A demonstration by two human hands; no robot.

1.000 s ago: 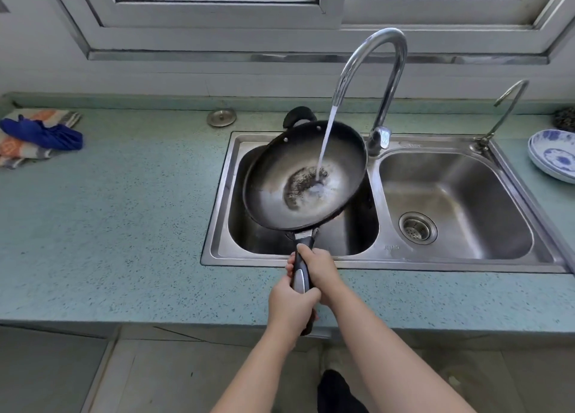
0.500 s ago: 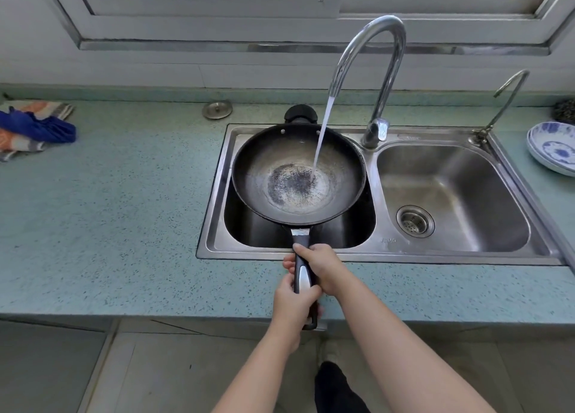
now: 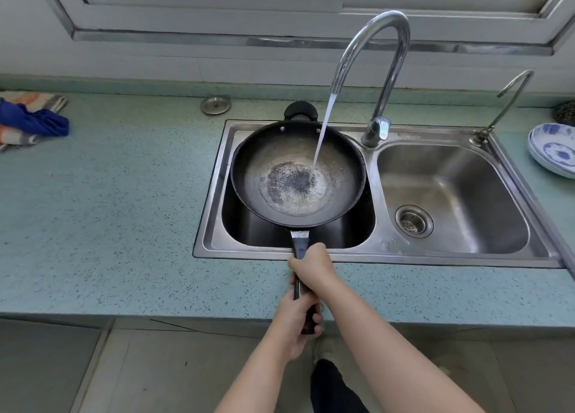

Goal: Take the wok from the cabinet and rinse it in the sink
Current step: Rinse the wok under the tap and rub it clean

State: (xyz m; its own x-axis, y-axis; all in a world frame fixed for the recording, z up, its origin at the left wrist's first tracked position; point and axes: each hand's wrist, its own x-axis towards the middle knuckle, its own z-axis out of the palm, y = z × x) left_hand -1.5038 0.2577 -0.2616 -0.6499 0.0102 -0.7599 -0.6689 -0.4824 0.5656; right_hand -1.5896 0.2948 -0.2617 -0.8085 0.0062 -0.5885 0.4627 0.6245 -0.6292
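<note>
Both your hands are wrapped tight on the wok's long handle (image 3: 300, 250): right hand (image 3: 312, 268) nearer the pan, left hand (image 3: 295, 322) behind it at the handle's end, out over the counter (image 3: 124, 210) edge. The wok (image 3: 298, 173) sits roughly level above the left basin of the sink (image 3: 378, 254), its small helper handle at the far rim. Water from the tall faucet (image 3: 381, 67) lands right of centre in the bowl, pooling over the dark speckled patch at the bottom. Right basin holds nothing but its drain strainer (image 3: 413, 221). Blue-patterned plate (image 3: 552, 151) at the far right of the counter, crumpled cloths (image 3: 31, 120) at the far left.
</note>
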